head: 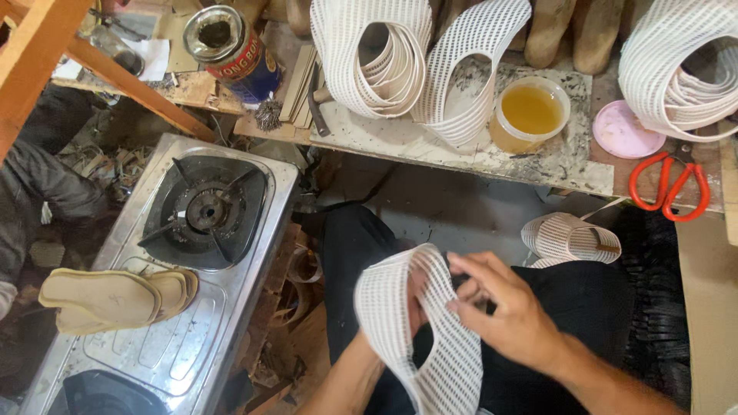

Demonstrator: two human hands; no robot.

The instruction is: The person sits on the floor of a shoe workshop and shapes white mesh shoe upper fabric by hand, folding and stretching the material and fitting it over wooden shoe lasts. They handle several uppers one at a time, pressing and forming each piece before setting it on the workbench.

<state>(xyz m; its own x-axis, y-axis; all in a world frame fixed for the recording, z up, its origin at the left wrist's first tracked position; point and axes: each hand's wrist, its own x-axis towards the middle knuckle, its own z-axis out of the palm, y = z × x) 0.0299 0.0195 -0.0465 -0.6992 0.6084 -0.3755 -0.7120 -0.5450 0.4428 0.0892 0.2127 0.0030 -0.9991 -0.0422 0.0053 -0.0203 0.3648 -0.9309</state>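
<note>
Over the person's lap, the left hand point(415, 303) and the right hand point(503, 307) each keep a grip on a white mesh shoe upper point(400, 323), a ribbed, curved band, unattached to any sole. Finished-looking uppers point(384, 54) hang above the tabletop point(430, 146); tan soles point(108, 296) lie bare on the gas stove point(254, 253).

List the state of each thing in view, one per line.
Mesh upper: held in both hands.
Left hand: gripping upper, mostly hidden.
Right hand: pinching upper.
Can: open.
Tub: open, amber liquid inside.
Pink lid: off, lying flat.
Scissors: closed.
Burner: unlit.
Insoles: stacked on stove.
</note>
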